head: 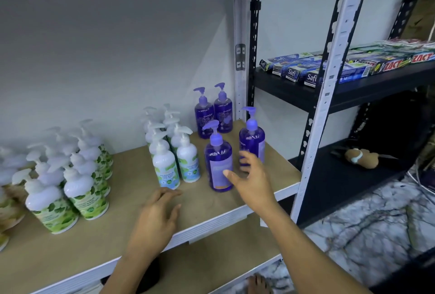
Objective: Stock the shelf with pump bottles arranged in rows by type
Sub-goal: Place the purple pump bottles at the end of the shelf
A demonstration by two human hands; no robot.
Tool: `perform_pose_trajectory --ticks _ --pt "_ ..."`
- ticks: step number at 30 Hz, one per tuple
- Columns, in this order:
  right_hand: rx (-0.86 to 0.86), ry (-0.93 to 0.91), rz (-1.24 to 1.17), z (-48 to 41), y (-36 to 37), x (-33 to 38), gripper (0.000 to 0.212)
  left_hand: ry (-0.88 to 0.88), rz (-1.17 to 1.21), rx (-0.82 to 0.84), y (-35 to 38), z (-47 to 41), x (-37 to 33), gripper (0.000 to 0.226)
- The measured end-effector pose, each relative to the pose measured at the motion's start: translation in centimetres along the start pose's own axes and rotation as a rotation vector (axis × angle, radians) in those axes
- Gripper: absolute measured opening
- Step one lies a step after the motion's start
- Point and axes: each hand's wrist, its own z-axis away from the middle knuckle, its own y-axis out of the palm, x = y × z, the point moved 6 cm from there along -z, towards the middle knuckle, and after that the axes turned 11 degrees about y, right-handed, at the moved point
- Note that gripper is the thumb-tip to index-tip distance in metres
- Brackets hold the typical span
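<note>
– Purple pump bottles (204, 117): how many stood on the shelf (113, 237), and where?

– Four, all upright at the right end of the wooden board. The far pair (223, 112) stood side by side against each other, close to the back wall. The near-left bottle (219, 164) stood towards the front edge. The near-right bottle (253, 143) stood a little farther back and to the right, with a gap between the two.

– Right hand (251, 180)?

– Reached in over the front edge, fingers (246, 157) spread apart, gripping nothing. It hung just in front of the two near purple bottles. Thumb tip lay across the near-left bottle's label in view; could not tell whether it touched.

– Left hand (157, 218)?

– Palm down over the near edge of the board, fingers relaxed and slightly apart, holding nothing. Well clear of every bottle.

– Other stock?

– White bottles with blue labels (175, 152) in two close rows, just left of the purple group. White bottles with green labels (77, 176) in rows farther left, running out of view. On the black rack (376, 86) to the right, toothpaste boxes (306, 67) lay flat on the upper level, and a brown plush toy (362, 156) lay on the lower one.
</note>
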Motion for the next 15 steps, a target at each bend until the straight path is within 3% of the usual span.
perform_pose_trajectory --ticks 4,8,15 --pt "0.062 0.007 0.016 0.6 2.5 -1.2 0.090 -0.159 -0.158 0.055 -1.0 0.7 3.5 0.045" --pt "0.035 -0.019 0.074 0.0 3.5 -1.5 0.083 -0.279 -0.167 0.090 -1.3 0.4 6.5 0.057" --pt "0.095 -0.055 0.136 -1.4 4.1 -1.1 0.067 -0.267 -0.218 0.217 -0.6 -0.6 7.8 0.067"
